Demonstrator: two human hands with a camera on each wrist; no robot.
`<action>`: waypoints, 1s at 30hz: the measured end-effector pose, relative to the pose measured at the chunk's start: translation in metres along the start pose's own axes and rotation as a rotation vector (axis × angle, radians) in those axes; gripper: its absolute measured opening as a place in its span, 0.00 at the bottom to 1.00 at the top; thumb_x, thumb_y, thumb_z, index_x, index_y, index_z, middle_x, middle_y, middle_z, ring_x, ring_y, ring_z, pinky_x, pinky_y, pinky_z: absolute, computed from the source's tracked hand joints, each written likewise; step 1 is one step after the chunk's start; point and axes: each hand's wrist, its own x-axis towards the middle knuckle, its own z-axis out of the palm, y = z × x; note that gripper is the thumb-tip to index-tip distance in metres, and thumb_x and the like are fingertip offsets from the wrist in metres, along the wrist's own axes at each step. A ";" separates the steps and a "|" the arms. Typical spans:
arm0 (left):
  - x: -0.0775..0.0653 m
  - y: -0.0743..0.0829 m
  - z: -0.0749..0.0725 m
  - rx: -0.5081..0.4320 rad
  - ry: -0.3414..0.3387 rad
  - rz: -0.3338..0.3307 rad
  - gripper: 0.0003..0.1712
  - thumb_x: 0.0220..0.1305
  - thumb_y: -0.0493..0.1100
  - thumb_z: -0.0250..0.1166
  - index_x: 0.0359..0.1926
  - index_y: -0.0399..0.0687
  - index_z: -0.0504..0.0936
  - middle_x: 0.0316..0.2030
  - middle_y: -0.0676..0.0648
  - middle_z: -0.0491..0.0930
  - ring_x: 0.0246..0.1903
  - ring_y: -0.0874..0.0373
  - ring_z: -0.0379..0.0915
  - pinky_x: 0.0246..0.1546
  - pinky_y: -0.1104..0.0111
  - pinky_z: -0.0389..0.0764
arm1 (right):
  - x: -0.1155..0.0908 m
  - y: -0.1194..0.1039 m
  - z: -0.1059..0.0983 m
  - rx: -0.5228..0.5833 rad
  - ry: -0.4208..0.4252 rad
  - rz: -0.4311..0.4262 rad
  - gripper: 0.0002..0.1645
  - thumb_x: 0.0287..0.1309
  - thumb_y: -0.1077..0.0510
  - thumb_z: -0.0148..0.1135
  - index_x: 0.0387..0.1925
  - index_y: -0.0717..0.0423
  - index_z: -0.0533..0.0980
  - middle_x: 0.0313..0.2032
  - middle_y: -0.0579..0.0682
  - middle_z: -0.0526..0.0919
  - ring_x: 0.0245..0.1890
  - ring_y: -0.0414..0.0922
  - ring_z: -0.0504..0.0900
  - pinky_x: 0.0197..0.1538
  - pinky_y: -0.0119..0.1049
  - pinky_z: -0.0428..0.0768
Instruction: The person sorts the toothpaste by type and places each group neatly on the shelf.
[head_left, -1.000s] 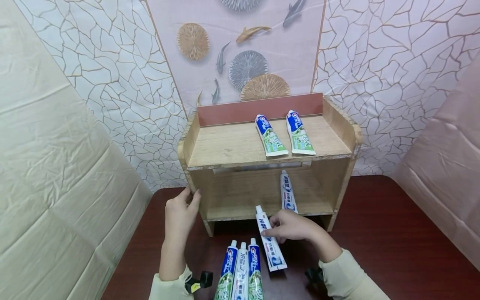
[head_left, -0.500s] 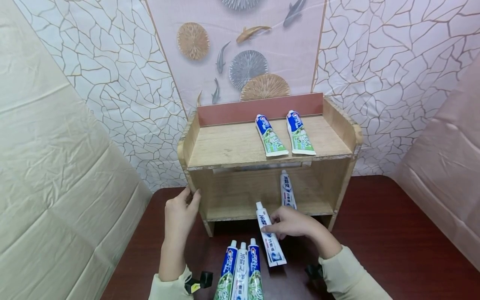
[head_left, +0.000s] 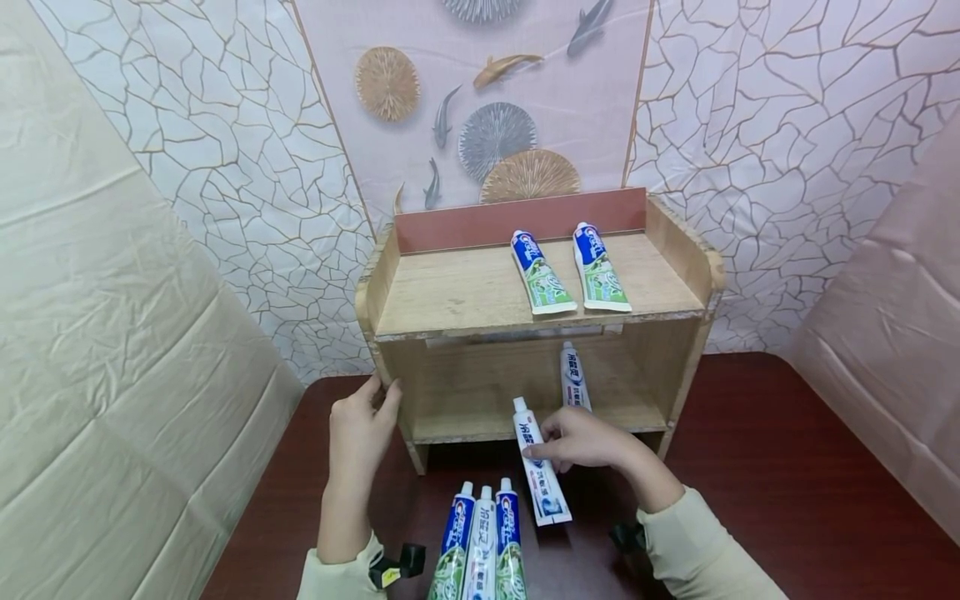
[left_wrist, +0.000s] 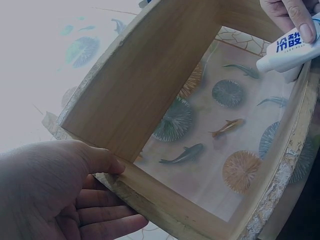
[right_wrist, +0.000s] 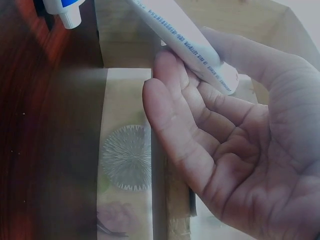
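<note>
My right hand (head_left: 588,439) pinches a white toothpaste tube (head_left: 542,479) between thumb and fingers, its cap pointing at the shelf's lower level. In the right wrist view, the same tube (right_wrist: 185,40) sits between thumb and fingers, its tail end partly hidden. My left hand (head_left: 362,421) grips the left side panel of the wooden shelf (head_left: 457,292). The left wrist view has the thumb (left_wrist: 107,161) on the panel's edge, the other fingers outside it. Another white tube (head_left: 573,375) lies on the lower level, partly behind my right hand.
Two blue-green toothpaste tubes (head_left: 602,271) lie on the top level, towards the right. In front of the shelf, a white tube (head_left: 481,542) lies between two blue-green tubes (head_left: 510,542) on the dark red table (head_left: 750,467). Patterned cloth (head_left: 787,167) hangs behind.
My right hand and the white tube have moved slightly forward and up towards the lower level. My left hand keeps its place on the side panel.
</note>
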 end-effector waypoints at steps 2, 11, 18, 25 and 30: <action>0.000 0.000 0.000 0.003 -0.002 -0.002 0.19 0.70 0.51 0.63 0.53 0.45 0.87 0.36 0.42 0.89 0.38 0.50 0.87 0.38 0.54 0.85 | 0.000 0.000 -0.001 0.001 0.001 -0.001 0.19 0.62 0.47 0.68 0.22 0.55 0.80 0.18 0.51 0.82 0.21 0.52 0.83 0.26 0.41 0.80; 0.000 0.000 0.001 0.011 0.014 0.007 0.17 0.70 0.50 0.63 0.50 0.46 0.88 0.35 0.42 0.89 0.38 0.50 0.87 0.39 0.53 0.85 | 0.004 -0.003 -0.008 -0.005 0.012 0.019 0.18 0.62 0.46 0.68 0.24 0.54 0.81 0.20 0.49 0.83 0.22 0.48 0.83 0.28 0.43 0.81; 0.000 0.000 0.000 0.016 0.008 0.008 0.17 0.70 0.51 0.63 0.50 0.46 0.88 0.35 0.42 0.89 0.39 0.50 0.87 0.39 0.53 0.84 | 0.005 -0.007 -0.013 -0.007 0.026 0.021 0.19 0.62 0.46 0.68 0.23 0.55 0.80 0.19 0.49 0.83 0.21 0.48 0.83 0.27 0.40 0.80; 0.001 0.000 0.001 0.019 0.014 0.013 0.15 0.70 0.51 0.62 0.45 0.47 0.89 0.33 0.44 0.89 0.36 0.52 0.87 0.36 0.55 0.84 | 0.009 -0.008 -0.019 -0.012 0.036 0.033 0.19 0.62 0.45 0.68 0.24 0.55 0.80 0.20 0.50 0.83 0.22 0.48 0.84 0.28 0.41 0.81; 0.001 -0.001 0.002 0.021 0.024 0.025 0.14 0.70 0.50 0.64 0.44 0.46 0.89 0.32 0.45 0.89 0.35 0.51 0.87 0.36 0.54 0.84 | 0.012 -0.010 -0.023 0.003 0.031 0.062 0.19 0.62 0.45 0.68 0.26 0.55 0.81 0.21 0.49 0.84 0.24 0.49 0.85 0.30 0.40 0.82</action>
